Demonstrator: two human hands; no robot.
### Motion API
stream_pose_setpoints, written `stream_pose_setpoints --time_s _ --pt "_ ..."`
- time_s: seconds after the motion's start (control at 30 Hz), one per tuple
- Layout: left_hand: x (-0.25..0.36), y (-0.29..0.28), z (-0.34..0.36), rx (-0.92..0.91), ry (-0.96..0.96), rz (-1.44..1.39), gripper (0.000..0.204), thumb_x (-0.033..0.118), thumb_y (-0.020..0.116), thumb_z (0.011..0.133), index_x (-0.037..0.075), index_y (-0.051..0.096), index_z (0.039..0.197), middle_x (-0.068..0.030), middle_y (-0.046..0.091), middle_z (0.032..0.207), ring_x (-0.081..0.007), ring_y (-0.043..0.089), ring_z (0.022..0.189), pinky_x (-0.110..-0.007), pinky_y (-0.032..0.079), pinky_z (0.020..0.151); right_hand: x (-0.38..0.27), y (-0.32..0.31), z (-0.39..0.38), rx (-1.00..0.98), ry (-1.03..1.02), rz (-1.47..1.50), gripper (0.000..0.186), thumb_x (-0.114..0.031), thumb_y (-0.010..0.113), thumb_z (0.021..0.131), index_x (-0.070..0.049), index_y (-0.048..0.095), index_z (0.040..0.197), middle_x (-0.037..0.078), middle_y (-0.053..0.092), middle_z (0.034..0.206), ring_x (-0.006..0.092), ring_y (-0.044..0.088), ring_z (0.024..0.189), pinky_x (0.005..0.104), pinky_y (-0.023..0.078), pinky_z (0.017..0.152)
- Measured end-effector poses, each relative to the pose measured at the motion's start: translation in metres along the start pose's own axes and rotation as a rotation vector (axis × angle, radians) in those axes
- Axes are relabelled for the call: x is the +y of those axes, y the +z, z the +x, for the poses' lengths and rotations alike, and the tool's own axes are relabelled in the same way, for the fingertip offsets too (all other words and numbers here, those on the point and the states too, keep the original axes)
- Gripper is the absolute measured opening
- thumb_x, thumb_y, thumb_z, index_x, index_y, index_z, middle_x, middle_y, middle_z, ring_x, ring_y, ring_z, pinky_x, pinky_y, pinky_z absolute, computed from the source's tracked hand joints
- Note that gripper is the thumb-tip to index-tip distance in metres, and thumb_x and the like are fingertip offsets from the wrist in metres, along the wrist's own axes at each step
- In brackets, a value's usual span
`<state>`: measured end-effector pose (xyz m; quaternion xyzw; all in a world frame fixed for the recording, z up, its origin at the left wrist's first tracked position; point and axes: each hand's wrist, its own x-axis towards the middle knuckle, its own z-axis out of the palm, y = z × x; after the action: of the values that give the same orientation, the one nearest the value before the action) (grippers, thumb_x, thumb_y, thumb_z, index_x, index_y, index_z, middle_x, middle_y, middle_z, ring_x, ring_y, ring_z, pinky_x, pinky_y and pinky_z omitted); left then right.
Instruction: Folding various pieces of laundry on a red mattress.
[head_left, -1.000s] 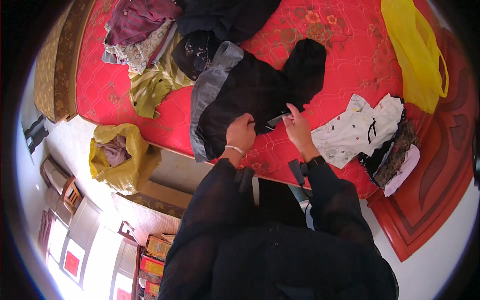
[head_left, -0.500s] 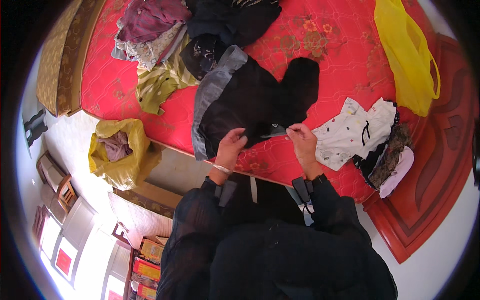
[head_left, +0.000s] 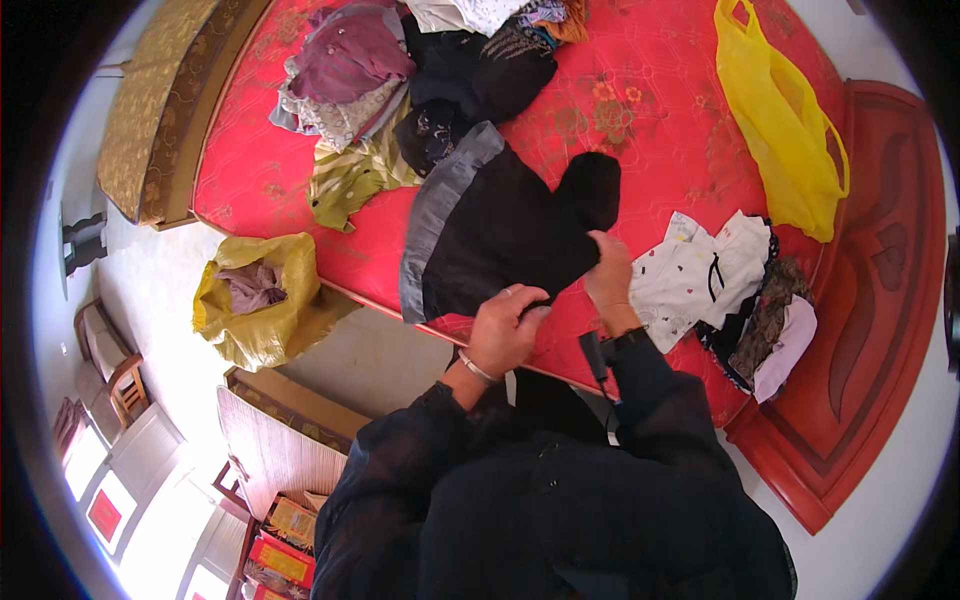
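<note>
A black garment [head_left: 500,230] with a grey band along its left side lies spread on the red quilted mattress [head_left: 675,120]. My left hand [head_left: 505,330] pinches the garment's lower edge near the front of the bed. My right hand [head_left: 610,270] holds the same garment by its right edge, a little higher up. Just right of my right hand lies a white printed top [head_left: 690,275], over dark and brown clothes [head_left: 760,330] with a pale pink piece.
A heap of clothes [head_left: 350,60] covers the back left. A limp yellow bag [head_left: 775,140] lies at the right, beside the red wooden headboard [head_left: 885,250]. An open yellow sack [head_left: 280,325] holding mauve cloth stands on the floor at left, near a light wooden board [head_left: 275,440].
My hands have drawn apart diagonally: the left moved down and toward the middle, the right rose onto the garment's right edge. The head view shifted, and the garment's top part appears lower.
</note>
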<state>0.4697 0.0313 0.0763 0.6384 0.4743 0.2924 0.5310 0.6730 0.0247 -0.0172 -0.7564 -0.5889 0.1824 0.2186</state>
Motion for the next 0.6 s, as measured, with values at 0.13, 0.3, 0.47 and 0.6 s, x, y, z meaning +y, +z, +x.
stream_pose_setpoints --time_s 0.13,0.3,0.47,0.6 --pt "-0.007 -0.027 -0.013 0.118 0.084 0.324 0.014 0.001 0.058 0.074 0.002 0.061 0.088 -0.0152 0.061 0.08 -0.0322 0.06 0.074 -0.037 0.048 0.066 0.017 -0.043 0.007 0.075 0.042 -0.029 0.031 -0.002 0.054 0.068 -0.007 0.06 0.098 0.018 0.061 0.092 0.036 0.057 0.089 0.043 0.046 0.078" --pt "0.002 -0.06 -0.009 0.301 0.069 0.499 0.014 0.002 0.054 0.074 0.004 0.06 0.087 -0.0158 0.06 0.08 -0.0336 0.059 0.074 -0.039 0.048 0.066 -0.024 -0.103 0.009 0.058 -0.112 0.035 0.029 0.0 0.05 0.069 -0.004 0.059 0.096 0.018 0.062 0.092 0.0353 0.058 0.09 0.0418 0.046 0.08" --pt "0.05 -0.085 0.016 0.546 0.244 0.523 0.01 0.005 0.053 0.079 0.005 0.056 0.088 -0.0156 0.06 0.082 -0.0349 0.058 0.076 -0.042 0.047 0.066 -0.063 -0.164 0.018 0.178 -0.175 0.127 0.026 0.003 0.051 0.069 -0.002 0.059 0.094 0.018 0.062 0.091 0.0344 0.06 0.086 0.0395 0.047 0.077" --pt "0.09 -0.103 0.023 0.51 0.209 0.265 0.01 0.003 0.054 0.081 0.002 0.054 0.09 -0.0147 0.061 0.085 -0.0304 0.06 0.076 -0.035 0.047 0.07 -0.087 -0.214 0.025 0.29 -0.263 0.208 0.026 0.005 0.053 0.069 -0.002 0.06 0.093 0.017 0.062 0.088 0.0324 0.061 0.083 0.0365 0.048 0.074"
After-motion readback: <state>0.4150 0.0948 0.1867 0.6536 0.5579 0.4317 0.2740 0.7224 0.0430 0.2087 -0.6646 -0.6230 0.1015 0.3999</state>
